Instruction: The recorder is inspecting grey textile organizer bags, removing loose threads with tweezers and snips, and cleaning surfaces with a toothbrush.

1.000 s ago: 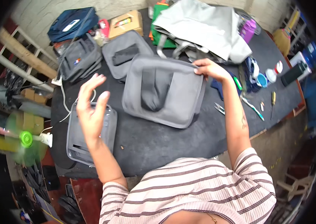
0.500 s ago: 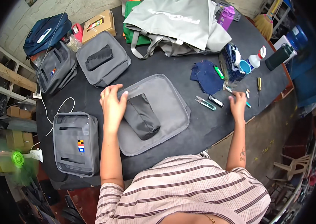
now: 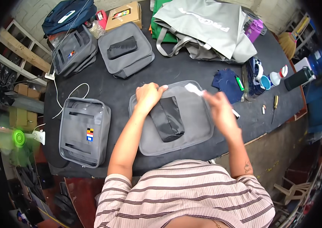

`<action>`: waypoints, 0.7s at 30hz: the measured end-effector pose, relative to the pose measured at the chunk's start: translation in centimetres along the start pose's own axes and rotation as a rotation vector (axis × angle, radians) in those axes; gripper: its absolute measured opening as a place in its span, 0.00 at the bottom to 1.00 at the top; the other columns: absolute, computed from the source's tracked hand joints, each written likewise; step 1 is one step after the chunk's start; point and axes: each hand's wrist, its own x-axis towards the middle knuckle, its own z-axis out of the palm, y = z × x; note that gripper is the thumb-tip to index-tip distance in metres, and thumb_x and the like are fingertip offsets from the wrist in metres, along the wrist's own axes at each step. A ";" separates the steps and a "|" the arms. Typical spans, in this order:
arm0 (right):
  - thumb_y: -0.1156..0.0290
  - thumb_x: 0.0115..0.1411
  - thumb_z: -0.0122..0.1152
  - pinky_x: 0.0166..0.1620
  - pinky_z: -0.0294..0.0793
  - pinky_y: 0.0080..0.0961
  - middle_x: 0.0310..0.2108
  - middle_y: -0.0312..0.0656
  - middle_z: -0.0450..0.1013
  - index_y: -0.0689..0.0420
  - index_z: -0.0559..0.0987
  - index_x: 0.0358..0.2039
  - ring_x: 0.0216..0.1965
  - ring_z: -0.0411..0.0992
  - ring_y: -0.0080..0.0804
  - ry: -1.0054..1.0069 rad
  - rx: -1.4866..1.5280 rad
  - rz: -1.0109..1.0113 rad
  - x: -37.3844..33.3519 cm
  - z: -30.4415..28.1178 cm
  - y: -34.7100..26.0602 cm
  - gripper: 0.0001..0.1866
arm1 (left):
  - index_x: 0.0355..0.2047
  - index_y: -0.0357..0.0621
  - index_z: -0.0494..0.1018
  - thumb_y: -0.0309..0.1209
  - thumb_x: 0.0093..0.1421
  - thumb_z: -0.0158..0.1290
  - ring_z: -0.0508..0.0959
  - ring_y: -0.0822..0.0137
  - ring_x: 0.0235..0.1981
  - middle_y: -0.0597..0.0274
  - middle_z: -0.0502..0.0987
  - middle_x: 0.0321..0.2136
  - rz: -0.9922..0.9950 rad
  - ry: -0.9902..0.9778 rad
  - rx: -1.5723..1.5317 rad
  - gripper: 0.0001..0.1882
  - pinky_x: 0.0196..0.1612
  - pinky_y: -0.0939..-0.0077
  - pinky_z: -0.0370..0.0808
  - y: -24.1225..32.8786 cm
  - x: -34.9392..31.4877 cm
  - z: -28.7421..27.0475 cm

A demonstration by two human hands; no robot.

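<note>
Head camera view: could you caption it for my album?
Left hand on a gray case, right hand holding a white brush near its far edge.

Bright, even light covers my smooth black tabletop (image 3: 170, 71); my bare right hand (image 3: 221, 114) and the round green plastic fan (image 3: 18, 138) blur with motion, and straight edges bend toward the dark fisheye rim

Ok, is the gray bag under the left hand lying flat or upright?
Lying flat on the table: the gray bag shows its broad face upward, black fabric piece on top, left hand at its edge.
</note>
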 end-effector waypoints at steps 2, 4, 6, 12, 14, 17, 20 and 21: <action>0.78 0.53 0.52 0.35 0.73 0.40 0.30 0.45 0.66 0.48 0.79 0.48 0.29 0.73 0.43 -0.019 -0.081 -0.110 0.9 2.6 -2.2 0.21 | 0.26 0.40 0.81 0.54 0.57 0.52 0.80 0.50 0.33 0.46 0.79 0.23 -0.015 -0.055 -0.036 0.26 0.41 0.58 0.72 -0.1 0.9 0.6; 0.73 0.55 0.53 0.34 0.74 0.39 0.31 0.46 0.67 0.51 0.80 0.45 0.30 0.73 0.43 0.005 -0.250 -0.213 2.5 6.7 -1.2 0.17 | 0.26 0.40 0.81 0.53 0.57 0.52 0.80 0.49 0.33 0.46 0.79 0.24 -0.068 -0.109 -0.099 0.25 0.38 0.58 0.74 0.3 1.1 1.4; 0.69 0.56 0.53 0.33 0.74 0.40 0.32 0.46 0.68 0.52 0.81 0.41 0.30 0.74 0.42 -0.013 -0.177 -0.246 2.6 8.2 -1.0 0.14 | 0.28 0.40 0.81 0.52 0.59 0.50 0.80 0.47 0.32 0.44 0.79 0.24 -0.075 -0.029 -0.070 0.26 0.39 0.58 0.73 -1.9 1.4 3.8; 0.69 0.58 0.52 0.34 0.74 0.38 0.34 0.47 0.69 0.52 0.81 0.40 0.31 0.76 0.44 -0.024 -0.336 -0.267 3.4 8.7 -0.4 0.13 | 0.25 0.39 0.80 0.51 0.59 0.50 0.79 0.46 0.28 0.45 0.77 0.20 -0.006 0.001 -0.088 0.25 0.35 0.57 0.73 -1.8 1.1 3.9; 0.69 0.58 0.51 0.34 0.74 0.40 0.34 0.48 0.69 0.53 0.81 0.41 0.32 0.76 0.46 -0.120 -0.285 -0.230 2.9 8.1 0.0 0.13 | 0.24 0.39 0.80 0.51 0.59 0.50 0.79 0.46 0.28 0.45 0.77 0.20 -0.011 0.014 -0.098 0.25 0.34 0.57 0.73 -1.9 1.0 4.3; 0.70 0.60 0.49 0.37 0.75 0.43 0.36 0.51 0.69 0.55 0.79 0.44 0.33 0.76 0.51 -0.353 -0.181 -0.155 2.6 6.4 -0.8 0.14 | 0.24 0.39 0.80 0.50 0.59 0.50 0.79 0.46 0.29 0.44 0.77 0.20 -0.035 0.017 -0.071 0.25 0.35 0.57 0.73 -2.1 0.9 4.2; 0.70 0.60 0.49 0.37 0.76 0.43 0.39 0.52 0.68 0.56 0.79 0.44 0.32 0.76 0.51 -0.154 -0.246 -0.140 2.6 9.0 -0.9 0.14 | 0.26 0.39 0.81 0.50 0.59 0.50 0.79 0.46 0.29 0.44 0.77 0.21 -0.012 0.014 -0.083 0.25 0.35 0.58 0.73 -1.6 0.8 4.4; 0.70 0.60 0.49 0.37 0.76 0.43 0.39 0.52 0.68 0.56 0.79 0.44 0.32 0.76 0.51 -0.155 -0.242 -0.146 2.5 8.6 -1.2 0.14 | 0.26 0.39 0.81 0.50 0.59 0.50 0.79 0.46 0.29 0.44 0.77 0.21 -0.031 0.019 -0.086 0.25 0.36 0.58 0.73 -1.8 0.8 4.4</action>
